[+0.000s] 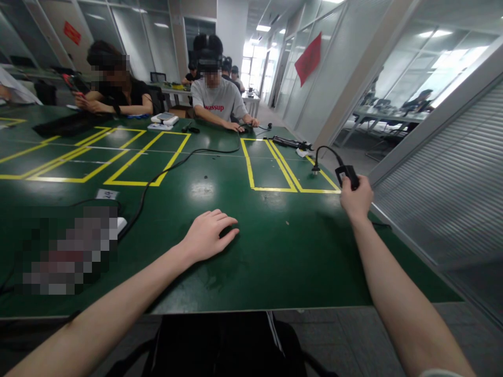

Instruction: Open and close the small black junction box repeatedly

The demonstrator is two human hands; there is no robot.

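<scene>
My right hand [357, 198] is closed around a black power adapter [347, 177] above the right side of the green table [259, 251]. A short black cord [328, 148] arcs up from the adapter and ends in a dark plug [315, 168], which dangles over a yellow-taped rectangle. Near the middle of the table my left hand [209, 234] lies palm down, fingers stretched out, holding nothing. A long black cable [146, 193] runs across the tabletop to the left of this hand.
A white power strip end [121, 224] and a small label [107, 195] lie at left, beside a blurred-out area. Across the table a person [218, 99] handles cables. Another person [113, 89] sits at far left. A black folded stand [291, 143] lies at the far right.
</scene>
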